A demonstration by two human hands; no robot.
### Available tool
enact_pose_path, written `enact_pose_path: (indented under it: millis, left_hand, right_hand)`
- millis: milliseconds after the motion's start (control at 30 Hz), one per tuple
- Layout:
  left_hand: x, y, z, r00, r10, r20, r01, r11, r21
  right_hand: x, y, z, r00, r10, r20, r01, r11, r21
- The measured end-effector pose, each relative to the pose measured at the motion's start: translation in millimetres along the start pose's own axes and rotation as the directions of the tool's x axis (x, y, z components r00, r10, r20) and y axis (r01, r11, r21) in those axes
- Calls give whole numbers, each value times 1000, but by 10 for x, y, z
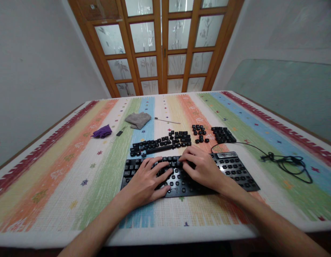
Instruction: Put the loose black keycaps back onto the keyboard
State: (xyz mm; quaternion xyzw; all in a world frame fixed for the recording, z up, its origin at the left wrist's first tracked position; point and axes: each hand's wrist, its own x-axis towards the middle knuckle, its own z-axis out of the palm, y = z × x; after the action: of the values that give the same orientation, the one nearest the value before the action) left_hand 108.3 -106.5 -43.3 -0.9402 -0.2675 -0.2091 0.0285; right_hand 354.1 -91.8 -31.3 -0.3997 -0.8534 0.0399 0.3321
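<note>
A black keyboard (241, 170) lies in front of me on a striped tablecloth. Keycaps cover its upper left part, while its lower middle and right side show bare key stems. My left hand (151, 180) rests over the left half with its fingers spread and touching the board. Near the top row, the thumb and fingers of my right hand (199, 166) are closed around a black keycap (179, 164), partly hidden by the fingers. Just behind the keyboard lie loose black keycaps (157, 143) in rows, with the long space bar (158, 149) among them.
More loose keycaps (223, 135) sit at the back right. The coiled cable (291, 164) lies on the right. Farther back are a grey cloth (138, 120), a purple cloth (102, 131), a small black piece (119, 133) and a thin stick (167, 121).
</note>
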Motion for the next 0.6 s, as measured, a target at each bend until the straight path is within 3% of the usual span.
enact_pose_path:
  millis: [200, 333, 467, 600]
  left_hand:
    - [-24, 15, 37, 1000, -1, -22, 1, 1000, -8]
    - [-32, -15, 5, 986, -14, -165, 6, 999, -50]
    - [-66, -112, -160, 909, -172, -381, 150, 985, -88]
    - [-128, -236, -326, 818, -285, -499, 284, 956, -81]
  right_hand:
    - [26, 26, -7, 1000, 12, -21, -11, 999, 37]
    - [19, 43, -42, 999, 28, -38, -27, 999, 31]
    - [-3, 78, -79, 996, 58, -68, -57, 998, 21]
    - [-22, 96, -85, 998, 57, -35, -56, 998, 31]
